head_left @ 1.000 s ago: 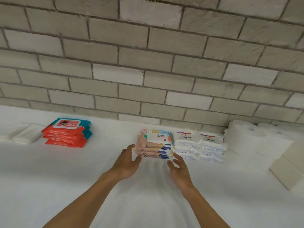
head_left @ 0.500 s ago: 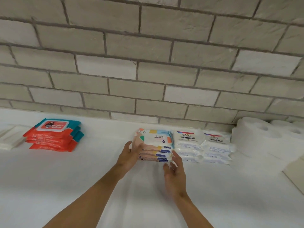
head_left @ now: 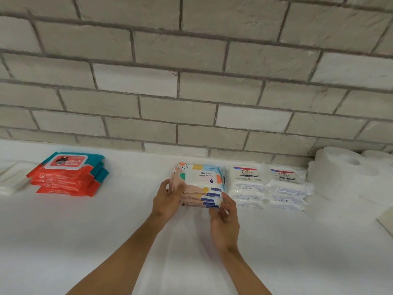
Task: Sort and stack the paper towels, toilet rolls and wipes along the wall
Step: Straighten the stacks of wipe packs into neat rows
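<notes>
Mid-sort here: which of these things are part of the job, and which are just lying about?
Job: pastel wipes stack between left hand and right hand; left Dove stack; right Dove stack; red wipes stack; toilet rolls; white flat packs far left, probably paper towels.
Lying about: beige flat piece at right edge, kind unclear.

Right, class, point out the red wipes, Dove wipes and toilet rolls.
red wipes (head_left: 66, 161), head view, top pack's lid.
Dove wipes (head_left: 246, 173), head view, left stack's top label.
toilet rolls (head_left: 331, 177), head view, nearest roll's side.
</notes>
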A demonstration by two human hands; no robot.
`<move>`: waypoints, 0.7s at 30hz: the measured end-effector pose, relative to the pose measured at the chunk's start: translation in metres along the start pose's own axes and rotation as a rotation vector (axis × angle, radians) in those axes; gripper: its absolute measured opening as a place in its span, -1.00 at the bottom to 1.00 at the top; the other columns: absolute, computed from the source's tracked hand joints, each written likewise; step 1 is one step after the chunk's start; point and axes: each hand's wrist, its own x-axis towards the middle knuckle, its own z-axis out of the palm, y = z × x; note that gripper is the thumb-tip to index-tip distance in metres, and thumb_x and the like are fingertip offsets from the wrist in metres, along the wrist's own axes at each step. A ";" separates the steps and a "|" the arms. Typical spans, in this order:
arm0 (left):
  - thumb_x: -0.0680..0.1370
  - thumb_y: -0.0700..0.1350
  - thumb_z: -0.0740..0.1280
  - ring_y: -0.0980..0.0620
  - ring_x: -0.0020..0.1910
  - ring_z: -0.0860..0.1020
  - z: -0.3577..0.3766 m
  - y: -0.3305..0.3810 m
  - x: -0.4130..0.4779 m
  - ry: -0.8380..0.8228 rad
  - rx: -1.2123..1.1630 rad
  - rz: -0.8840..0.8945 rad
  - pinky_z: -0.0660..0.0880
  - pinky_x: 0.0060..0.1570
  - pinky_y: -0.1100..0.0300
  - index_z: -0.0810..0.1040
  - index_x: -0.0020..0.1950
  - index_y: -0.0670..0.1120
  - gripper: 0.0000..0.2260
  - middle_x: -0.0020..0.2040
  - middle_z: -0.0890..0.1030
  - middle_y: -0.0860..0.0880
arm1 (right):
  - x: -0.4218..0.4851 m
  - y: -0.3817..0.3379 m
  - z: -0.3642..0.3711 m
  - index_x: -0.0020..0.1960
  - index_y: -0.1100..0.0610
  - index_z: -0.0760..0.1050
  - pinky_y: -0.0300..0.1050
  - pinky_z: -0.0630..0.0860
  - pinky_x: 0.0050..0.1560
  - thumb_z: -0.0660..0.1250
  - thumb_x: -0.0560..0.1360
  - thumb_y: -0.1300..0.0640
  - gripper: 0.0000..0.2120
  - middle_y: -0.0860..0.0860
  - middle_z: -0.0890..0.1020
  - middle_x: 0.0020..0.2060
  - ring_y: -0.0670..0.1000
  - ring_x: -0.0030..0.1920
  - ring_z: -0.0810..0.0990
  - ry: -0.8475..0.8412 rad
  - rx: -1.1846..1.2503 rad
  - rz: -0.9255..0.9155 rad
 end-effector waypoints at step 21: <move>0.55 0.17 0.27 -0.08 0.25 0.52 -0.023 -0.004 -0.002 0.023 0.039 0.180 0.52 0.18 -0.02 0.08 0.57 0.05 -0.34 0.44 0.42 -0.03 | 0.018 -0.008 0.015 0.39 -0.07 0.24 -0.22 0.63 -0.03 0.32 0.56 0.09 -0.54 -0.04 0.43 0.28 0.00 0.22 0.51 -0.138 -0.178 -0.068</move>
